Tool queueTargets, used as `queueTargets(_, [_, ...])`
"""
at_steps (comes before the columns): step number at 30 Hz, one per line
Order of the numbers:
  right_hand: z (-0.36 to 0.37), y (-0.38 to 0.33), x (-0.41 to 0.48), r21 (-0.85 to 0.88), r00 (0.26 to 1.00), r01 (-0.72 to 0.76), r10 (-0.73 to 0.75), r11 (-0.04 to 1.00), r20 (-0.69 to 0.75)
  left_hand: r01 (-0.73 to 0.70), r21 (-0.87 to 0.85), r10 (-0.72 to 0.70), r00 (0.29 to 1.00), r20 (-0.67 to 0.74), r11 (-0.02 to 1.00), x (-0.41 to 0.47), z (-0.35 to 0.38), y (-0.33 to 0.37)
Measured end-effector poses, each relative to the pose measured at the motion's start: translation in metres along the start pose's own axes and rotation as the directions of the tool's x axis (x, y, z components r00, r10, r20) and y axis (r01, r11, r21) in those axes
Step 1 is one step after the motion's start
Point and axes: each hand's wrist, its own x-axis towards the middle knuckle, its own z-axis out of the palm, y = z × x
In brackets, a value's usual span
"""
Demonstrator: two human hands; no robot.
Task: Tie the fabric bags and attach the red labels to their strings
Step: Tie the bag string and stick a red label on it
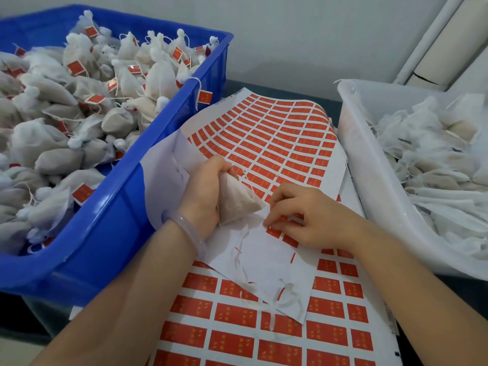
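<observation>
My left hand [203,191] grips a filled white fabric bag [237,199] by its gathered neck, just above the sticker sheet. The bag's body points toward my right hand [303,215], whose fingertips pinch at a red label [277,223] on the sheet of red labels [277,143]. This sheet has a bare white patch where labels are gone, with thin white backing strips lying on it. A second label sheet [237,326] lies underneath, nearer to me.
A blue crate [126,207] on the left holds several tied bags with red labels. A translucent white bin [369,180] on the right holds several bags without labels. A bracelet sits on my left wrist. White pipes stand at the back right.
</observation>
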Motion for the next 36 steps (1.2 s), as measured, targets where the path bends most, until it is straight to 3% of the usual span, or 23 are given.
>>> queueTargets(7, [-0.002,-0.003,-0.005,-0.081,1.0,0.017,-0.019,0.997,-0.016,0.002,0.012,-0.002,1.0,-0.005,1.0,0.0,0.0,-0.001])
queueTargets(13, [-0.003,0.0,-0.001,0.107,0.997,-0.074,0.077,0.992,-0.027,-0.011,0.01,0.011,1.0,0.007,1.0,0.0,0.001,-0.001])
queueTargets(19, [0.005,0.003,0.003,0.167,0.969,-0.184,0.207,0.969,-0.135,0.004,0.024,-0.004,1.0,-0.006,1.0,0.0,0.0,0.0])
queueTargets(21, [0.006,0.002,0.001,0.173,0.97,-0.163,0.19,0.971,-0.15,-0.001,0.027,0.001,1.0,0.001,1.0,0.001,0.0,-0.001])
queueTargets(26, [0.007,-0.006,-0.005,0.173,0.999,-0.034,0.033,0.984,0.008,-0.031,0.033,0.032,0.999,-0.029,0.999,0.001,0.003,-0.003])
queueTargets(36, [-0.003,-0.005,0.002,0.051,0.995,-0.028,0.023,0.998,0.095,-0.017,0.043,0.018,1.0,-0.016,0.999,0.002,0.001,-0.002])
